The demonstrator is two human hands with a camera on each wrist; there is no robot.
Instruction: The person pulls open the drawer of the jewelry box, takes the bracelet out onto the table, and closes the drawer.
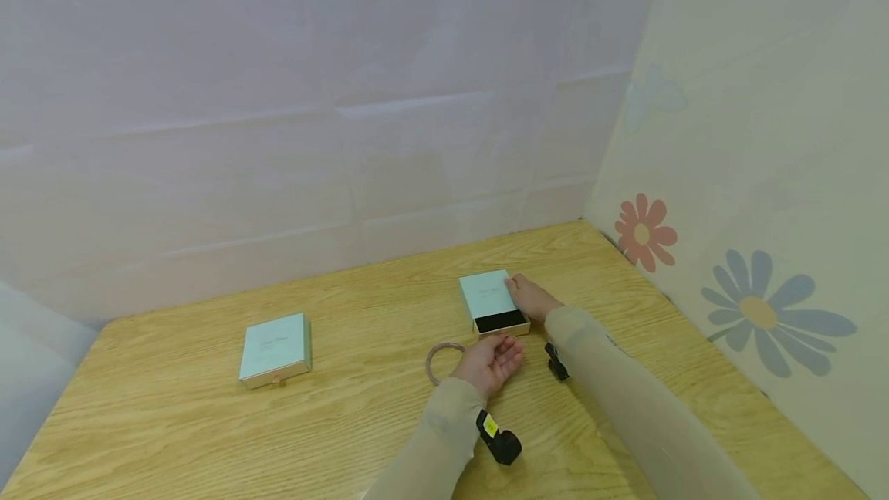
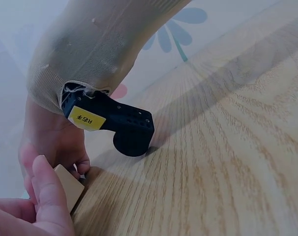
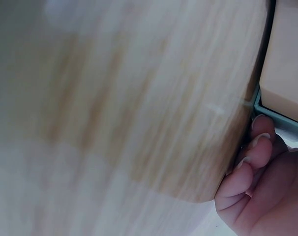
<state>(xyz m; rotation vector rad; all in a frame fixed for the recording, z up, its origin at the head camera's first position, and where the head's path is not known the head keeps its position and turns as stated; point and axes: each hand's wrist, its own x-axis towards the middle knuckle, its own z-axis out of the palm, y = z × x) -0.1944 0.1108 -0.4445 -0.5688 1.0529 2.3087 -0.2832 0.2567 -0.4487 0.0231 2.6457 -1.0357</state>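
A pale mint box [image 1: 489, 293] lies at the right of the table, its drawer [image 1: 503, 324] partly out at the near end and showing a black inside. My right hand [image 1: 531, 299] grips the box's right side; in the right wrist view its curled fingers [image 3: 240, 179] are against the mint sleeve. Just in front of the drawer is my left hand [image 1: 488, 365], palm up with fingers loosely bent. The left wrist view shows its fingers [image 2: 49, 189] beside the drawer front [image 2: 69, 188]; contact cannot be told. A pinkish ring [image 1: 432, 362] lies left of that hand, partly hidden by it.
Another mint box [image 1: 275, 349], closed, lies on the left of the wooden table [image 1: 333, 423]. A pale wall runs behind the table, and a wall with flower pictures [image 1: 641, 234] stands along its right edge. Black wrist cameras [image 1: 501, 442] are strapped to both sleeves.
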